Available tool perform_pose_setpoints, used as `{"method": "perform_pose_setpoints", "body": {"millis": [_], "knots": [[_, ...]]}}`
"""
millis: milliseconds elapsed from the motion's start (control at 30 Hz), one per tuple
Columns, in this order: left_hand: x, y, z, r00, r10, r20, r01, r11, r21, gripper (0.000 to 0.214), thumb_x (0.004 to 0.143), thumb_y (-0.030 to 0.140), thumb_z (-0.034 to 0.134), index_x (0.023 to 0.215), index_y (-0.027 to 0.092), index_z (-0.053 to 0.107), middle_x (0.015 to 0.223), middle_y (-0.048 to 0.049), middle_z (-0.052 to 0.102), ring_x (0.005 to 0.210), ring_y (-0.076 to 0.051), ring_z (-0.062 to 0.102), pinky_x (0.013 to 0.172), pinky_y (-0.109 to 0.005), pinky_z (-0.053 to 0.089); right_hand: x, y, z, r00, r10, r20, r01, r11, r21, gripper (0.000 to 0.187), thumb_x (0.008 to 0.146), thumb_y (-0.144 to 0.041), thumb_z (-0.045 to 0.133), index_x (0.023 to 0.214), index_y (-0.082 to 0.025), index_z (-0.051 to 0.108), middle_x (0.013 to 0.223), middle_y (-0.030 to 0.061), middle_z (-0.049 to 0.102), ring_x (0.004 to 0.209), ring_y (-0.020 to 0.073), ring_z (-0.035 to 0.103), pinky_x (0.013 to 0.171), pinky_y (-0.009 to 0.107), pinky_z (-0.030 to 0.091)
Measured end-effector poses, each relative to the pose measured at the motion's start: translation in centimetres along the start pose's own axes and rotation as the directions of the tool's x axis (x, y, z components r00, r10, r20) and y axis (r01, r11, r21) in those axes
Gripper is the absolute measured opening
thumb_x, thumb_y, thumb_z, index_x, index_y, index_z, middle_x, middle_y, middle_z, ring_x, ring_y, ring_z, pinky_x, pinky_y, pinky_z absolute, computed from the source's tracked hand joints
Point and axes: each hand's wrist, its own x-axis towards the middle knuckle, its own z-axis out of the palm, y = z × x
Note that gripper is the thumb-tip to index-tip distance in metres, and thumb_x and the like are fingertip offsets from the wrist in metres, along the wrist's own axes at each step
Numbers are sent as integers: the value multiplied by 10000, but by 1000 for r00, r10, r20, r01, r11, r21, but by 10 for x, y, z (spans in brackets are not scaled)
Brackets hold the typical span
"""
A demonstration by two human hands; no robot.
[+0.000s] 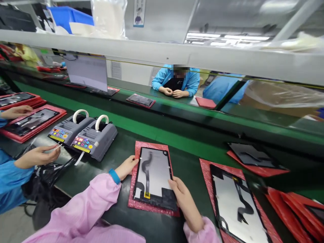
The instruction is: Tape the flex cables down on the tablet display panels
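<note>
In front of me a tablet screen [157, 172], its silver back facing up, lies on a sheet of red bubble wrap [152, 145]. A dark ribbon cable [147, 173] with a yellow-framed end runs down the panel. My left hand [128, 166], below a blue wristband, pinches the left edge of the bubble wrap beside the screen. On the opposite side my right hand [182, 194] grips the screen's right edge, thumb on top; its other fingers are partly hidden. Another tablet screen [236, 202] on red wrap lies to the right.
Two grey tape dispensers [95, 138] stand at left; a co-worker's hand [42, 156] touches tape there. Stacked red-wrapped screens [35, 118] lie beyond. More red wraps [291, 209] lie at far right. A shelf [162, 52] spans overhead; another person [176, 81] sits opposite.
</note>
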Motion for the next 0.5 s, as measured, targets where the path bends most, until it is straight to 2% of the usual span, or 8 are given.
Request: {"method": "perform_pose_setpoints", "body": {"millis": [100, 167, 233, 300, 333, 400, 467, 500], "knots": [[4, -3, -11, 997, 60, -55, -56, 996, 75, 435, 827, 374, 661, 1174, 140, 542, 785, -30, 674, 662, -168, 636, 635, -298, 524, 6, -9, -7, 999, -54, 0, 54, 998, 13, 490, 745, -633, 680, 959, -205, 575, 728, -4, 614, 660, 153, 588, 630, 260, 496], [4, -1, -11, 989, 106, -99, -94, 988, 120, 399, 818, 290, 665, 1172, 129, 574, 783, -36, 676, 732, -181, 637, 736, -322, 526, 11, -14, -9, 1000, -25, 9, 26, 1000, -12, 520, 740, -645, 674, 1001, -209, 569, 743, 2, 632, 640, 161, 593, 594, 268, 486], [-4, 1, -10, 979, 138, -149, -115, 981, 154, 414, 818, 244, 654, 1209, 130, 582, 896, -71, 696, 825, -194, 640, 843, -352, 512, 15, -13, -7, 999, 31, 31, -28, 996, -80, 579, 732, -685, 641, 1053, -212, 554, 697, -14, 618, 522, 146, 546, 484, 267, 431], [-22, 3, -16, 968, 191, -165, -154, 965, 210, 464, 827, 237, 644, 1275, 150, 560, 1131, -121, 668, 905, -196, 633, 896, -367, 502, 17, -9, -4, 995, 89, 48, -77, 975, -210, 639, 709, -735, 603, 1069, -211, 536, 609, -47, 577, 388, 124, 446, 401, 271, 358], [-36, 4, -24, 967, 215, -137, -178, 954, 240, 466, 835, 249, 643, 1284, 163, 557, 1233, -139, 627, 941, -195, 626, 902, -366, 504, 17, -6, -4, 994, 99, 44, -82, 954, -287, 661, 696, -752, 590, 1072, -212, 530, 588, -57, 569, 354, 119, 418, 395, 277, 356], [-69, 4, -50, 980, 198, -8, -190, 951, 242, 420, 861, 313, 641, 1251, 174, 573, 1294, -155, 591, 974, -195, 622, 870, -356, 523, 17, -2, -9, 997, 78, 21, -60, 887, -458, 671, 672, -759, 593, 1076, -226, 536, 605, -50, 595, 367, 135, 469, 442, 291, 413], [-105, 3, -86, 990, 86, 116, -100, 988, 120, 398, 883, 420, 631, 1183, 163, 587, 1141, -143, 659, 914, -189, 643, 793, -339, 544, 17, -1, -20, 999, 29, -14, -31, 783, -621, 626, 682, -749, 588, 1064, -253, 575, 671, -18, 644, 475, 176, 583, 503, 297, 457], [-121, 3, -106, 993, 43, 109, -48, 998, 39, 426, 880, 475, 631, 1157, 155, 582, 1052, -131, 678, 863, -184, 651, 741, -326, 548, 18, -1, -26, 1000, 1, -27, -19, 733, -679, 597, 697, -749, 570, 1041, -263, 602, 709, 3, 665, 549, 200, 630, 523, 300, 468]]}}
